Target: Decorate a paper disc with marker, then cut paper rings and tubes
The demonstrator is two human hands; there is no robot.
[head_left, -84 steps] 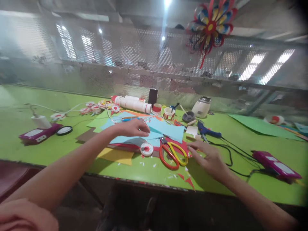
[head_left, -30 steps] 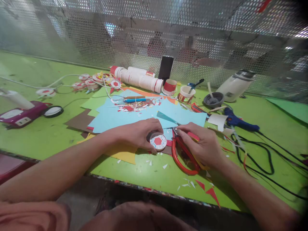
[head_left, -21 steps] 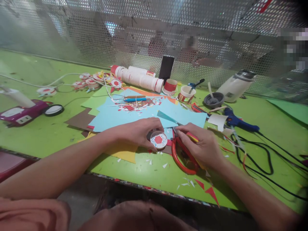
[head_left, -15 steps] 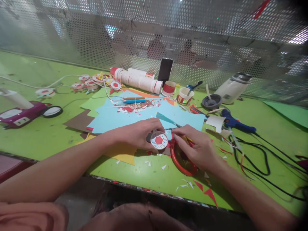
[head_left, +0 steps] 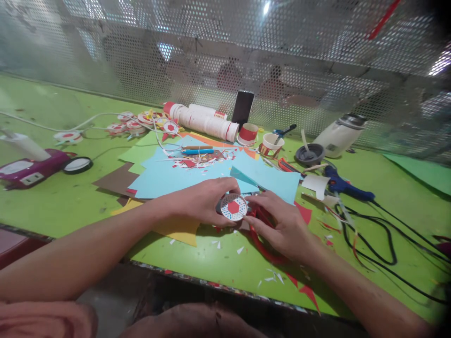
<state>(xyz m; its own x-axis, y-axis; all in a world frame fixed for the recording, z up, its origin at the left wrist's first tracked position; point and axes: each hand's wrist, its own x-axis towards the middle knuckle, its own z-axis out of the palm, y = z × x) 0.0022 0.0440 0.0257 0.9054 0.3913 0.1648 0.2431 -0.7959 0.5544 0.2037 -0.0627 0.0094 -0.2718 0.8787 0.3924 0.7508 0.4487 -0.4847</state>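
Observation:
My left hand [head_left: 211, 204] is closed around the side of a small cut-down paper cup [head_left: 234, 208]. Its round white face points towards me, with a red hexagon in the middle and blue dots around it. My right hand [head_left: 278, 225] has its thumb and fingertips at the cup's right edge, gripping it from that side. Beneath the right hand lie red-handled scissors [head_left: 262, 249], partly hidden by the palm. Light blue paper sheets [head_left: 165, 176] spread out behind both hands, and a yellow sheet [head_left: 179, 234] sits under my left wrist.
Stacked paper cups [head_left: 207, 123] lie at the back, near a dark phone [head_left: 243, 108]. Decorated round pieces [head_left: 135, 126] are at the left back. On the right are a blue glue gun [head_left: 347, 185] with a black cord and a white bottle [head_left: 340, 134]. Paper scraps [head_left: 273, 276] litter the front edge.
My right hand has moved left from over the scissors to the cup's edge, and its fingers have spread around that side. The left hand keeps hold of the cup.

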